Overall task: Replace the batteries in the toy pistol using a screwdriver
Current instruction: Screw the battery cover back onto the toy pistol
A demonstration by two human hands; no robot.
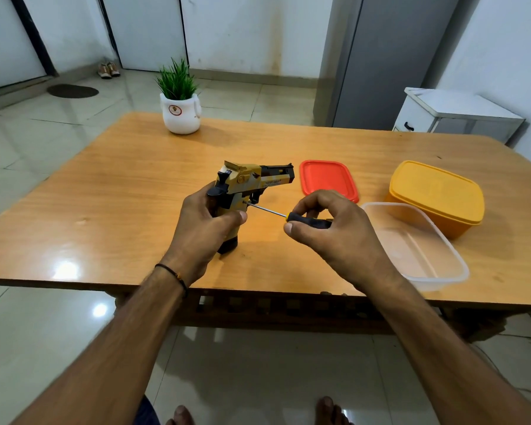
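A yellow and black toy pistol [252, 179] stands upright on its grip base on the wooden table [120, 185], barrel pointing right. My left hand [207, 222] grips its handle from the left and behind. My right hand [328, 225] pinches the black handle of a small screwdriver [307, 223] between thumb and fingers. The metal shaft runs up and left, and its tip sits against the right side of the pistol's grip, just below the trigger. No batteries are in sight.
A red lid [327, 179] lies right of the pistol. A clear plastic box [417, 246] sits near the front edge under my right wrist, a closed yellow box [436, 194] behind it. A potted plant [180, 102] stands at the far edge.
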